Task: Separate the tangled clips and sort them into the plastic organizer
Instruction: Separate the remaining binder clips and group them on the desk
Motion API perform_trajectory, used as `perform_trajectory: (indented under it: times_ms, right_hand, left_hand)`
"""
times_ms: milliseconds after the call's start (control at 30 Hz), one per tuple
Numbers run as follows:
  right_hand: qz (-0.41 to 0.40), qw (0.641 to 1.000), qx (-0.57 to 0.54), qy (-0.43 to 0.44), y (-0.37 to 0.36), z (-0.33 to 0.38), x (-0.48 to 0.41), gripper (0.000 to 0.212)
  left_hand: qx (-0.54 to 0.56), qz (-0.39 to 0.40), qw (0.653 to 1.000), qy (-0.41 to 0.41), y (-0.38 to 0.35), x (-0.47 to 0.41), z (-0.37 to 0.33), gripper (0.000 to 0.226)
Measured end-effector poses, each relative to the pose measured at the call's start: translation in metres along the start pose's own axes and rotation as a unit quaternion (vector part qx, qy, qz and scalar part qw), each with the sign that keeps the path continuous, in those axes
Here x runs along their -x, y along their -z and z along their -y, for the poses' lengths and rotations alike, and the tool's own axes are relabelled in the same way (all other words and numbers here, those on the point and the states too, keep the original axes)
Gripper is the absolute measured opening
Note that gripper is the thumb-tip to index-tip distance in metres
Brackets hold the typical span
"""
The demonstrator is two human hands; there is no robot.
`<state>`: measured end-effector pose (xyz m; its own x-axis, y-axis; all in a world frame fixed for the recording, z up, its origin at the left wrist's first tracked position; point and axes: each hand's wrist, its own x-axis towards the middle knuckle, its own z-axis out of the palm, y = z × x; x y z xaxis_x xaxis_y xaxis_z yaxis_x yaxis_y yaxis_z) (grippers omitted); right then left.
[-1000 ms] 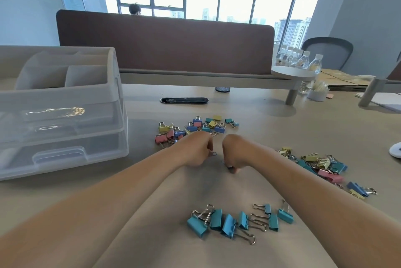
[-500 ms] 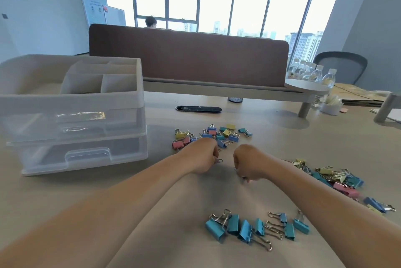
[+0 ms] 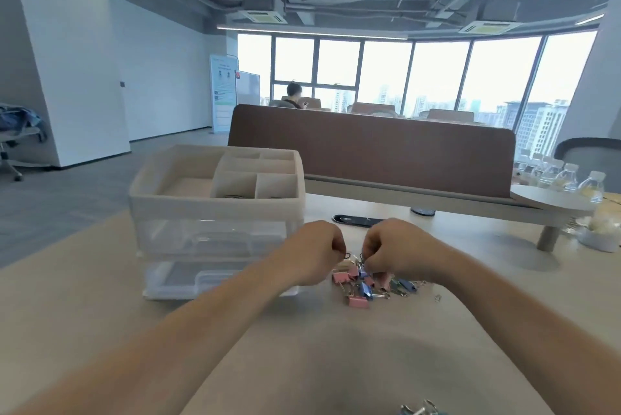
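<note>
Clips (image 3: 361, 283): pink and blue heap on table (image 3: 100, 314); left hand (image 3: 317, 255) and right hand (image 3: 401, 251) just above it, fingers curled, each pinching a wire loop of the clips; organizer (image 3: 218, 209) near, at 10 o'clock of heap; bottles (image 3: 568, 178) at 2 o'clock.

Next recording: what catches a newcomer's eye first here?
Two bare forearms meet mid-table, the left hand and right hand pinching wire loops of the pink and blue clips heaped beneath them. Just left of them stands the translucent plastic organizer, its top tray divided into compartments.
</note>
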<state>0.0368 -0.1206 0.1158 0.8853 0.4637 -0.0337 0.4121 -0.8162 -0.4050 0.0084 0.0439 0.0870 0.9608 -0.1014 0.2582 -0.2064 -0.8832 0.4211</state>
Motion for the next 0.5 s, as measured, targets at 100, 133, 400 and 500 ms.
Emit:
perform_trajectory:
  times_ms: [100, 133, 400, 500]
  right_hand:
    - [-0.013, 0.999, -0.004, 0.04, 0.008, 0.032, -0.014, 0.004]
    - [-0.015, 0.999, -0.003, 0.048, 0.011, 0.043, -0.019, 0.003]
    - [-0.047, 0.993, -0.054, 0.099, 0.033, 0.106, -0.059, 0.003]
    - [-0.076, 0.99, -0.061, 0.097, 0.034, 0.12, -0.082, 0.006]
  left_hand:
    - [-0.003, -0.027, 1.0, 0.012, 0.034, 0.01, 0.015, 0.014]
    - [0.002, -0.037, 0.999, 0.014, 0.046, 0.012, 0.022, 0.014]
    - [0.02, -0.084, 0.996, 0.034, 0.118, 0.015, 0.06, 0.006]
    - [0.025, -0.094, 0.994, 0.041, 0.13, 0.001, 0.067, 0.005]
